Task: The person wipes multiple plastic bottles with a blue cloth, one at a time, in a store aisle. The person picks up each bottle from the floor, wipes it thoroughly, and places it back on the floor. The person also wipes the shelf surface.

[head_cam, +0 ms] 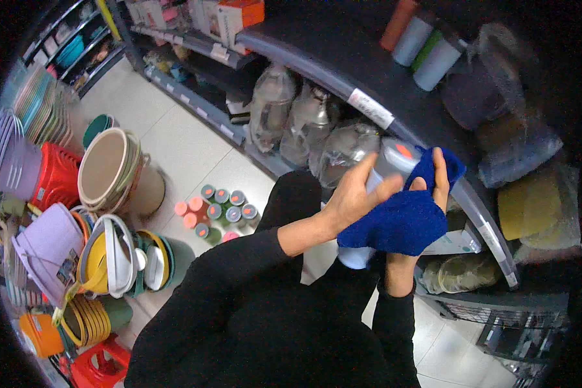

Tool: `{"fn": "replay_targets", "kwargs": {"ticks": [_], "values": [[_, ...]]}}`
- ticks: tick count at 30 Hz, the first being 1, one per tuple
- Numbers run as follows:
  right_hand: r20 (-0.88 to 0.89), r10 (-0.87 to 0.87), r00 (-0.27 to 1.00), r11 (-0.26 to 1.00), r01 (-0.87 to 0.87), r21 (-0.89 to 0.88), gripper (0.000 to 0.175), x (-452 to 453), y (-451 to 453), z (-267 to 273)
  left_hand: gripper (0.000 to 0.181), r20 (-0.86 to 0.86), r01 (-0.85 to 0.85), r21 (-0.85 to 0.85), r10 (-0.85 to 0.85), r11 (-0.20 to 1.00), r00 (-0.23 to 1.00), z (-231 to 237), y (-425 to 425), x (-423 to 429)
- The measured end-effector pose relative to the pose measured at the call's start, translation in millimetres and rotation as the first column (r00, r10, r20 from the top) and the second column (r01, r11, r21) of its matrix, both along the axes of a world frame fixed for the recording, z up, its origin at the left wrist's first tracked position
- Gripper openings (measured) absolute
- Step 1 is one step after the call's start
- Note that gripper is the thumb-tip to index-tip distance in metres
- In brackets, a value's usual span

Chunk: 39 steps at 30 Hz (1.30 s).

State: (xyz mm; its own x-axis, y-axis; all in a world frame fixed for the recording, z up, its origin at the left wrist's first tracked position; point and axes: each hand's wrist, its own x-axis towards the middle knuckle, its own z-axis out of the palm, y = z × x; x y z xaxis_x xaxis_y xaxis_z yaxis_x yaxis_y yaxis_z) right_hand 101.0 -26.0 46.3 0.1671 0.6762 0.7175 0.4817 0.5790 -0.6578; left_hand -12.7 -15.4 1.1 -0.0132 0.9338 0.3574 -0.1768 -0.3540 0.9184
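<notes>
My right hand (pixel 439 182) grips a dark blue cloth (pixel 393 223) wrapped around a tilted bottle (pixel 356 257). The bottle's pale blue base shows below the cloth. Its greyish upper end, bearing an orange sticker, emerges above. Beside the bottle is my left hand (pixel 351 199), thumb and forefinger spread apart. Motion blurs its thumb, and I cannot tell whether the fingers close on the bottle. Both hands are in front of a dark shelf edge (pixel 315 72). Several bottles with grey lids (pixel 233 213) stand on the floor, next to pink-lidded bottles (pixel 190 220).
Plastic-wrapped clear vessels (pixel 271 111) fill the lower shelf. Four-coloured cylinders aside, the upper shelf holds a grey cylinder (pixel 436 65) and a bagged yellow item (pixel 528 208). Stacked buckets (pixel 104 169), a lilac bucket (pixel 48 252) and a red plastic container (pixel 99 361) line the left side.
</notes>
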Motion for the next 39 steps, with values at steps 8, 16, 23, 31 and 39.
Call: {"fn": "replay_targets", "kwargs": {"ticks": [8,16,23,31,39], "values": [[0.127,0.290,0.949,0.923,-0.242,-0.299,0.063,-34,-34,-88,0.063,0.258,-0.420,0.032,0.398,0.907,0.880,-14,6,-67],[-0.123,0.361,0.925,0.716,-0.359,-0.599,0.037,1,-26,-138,0.066,0.131,-0.502,0.076,0.491,0.861,0.861,-34,18,-201],[-0.012,0.128,0.992,0.694,-0.099,-0.714,0.034,39,-59,-173,0.071,-0.480,-0.730,-0.022,0.634,0.683,0.607,-210,33,-291],[-0.043,0.098,0.994,0.646,-0.097,-0.757,0.032,39,-69,-186,0.068,-0.898,-0.802,-0.037,0.331,0.596,0.288,-340,46,-335],[0.000,0.129,0.992,0.576,-0.075,-0.814,0.033,37,-66,-187,0.069,-0.956,-0.813,-0.185,0.092,0.552,0.280,-426,31,-353]]}}
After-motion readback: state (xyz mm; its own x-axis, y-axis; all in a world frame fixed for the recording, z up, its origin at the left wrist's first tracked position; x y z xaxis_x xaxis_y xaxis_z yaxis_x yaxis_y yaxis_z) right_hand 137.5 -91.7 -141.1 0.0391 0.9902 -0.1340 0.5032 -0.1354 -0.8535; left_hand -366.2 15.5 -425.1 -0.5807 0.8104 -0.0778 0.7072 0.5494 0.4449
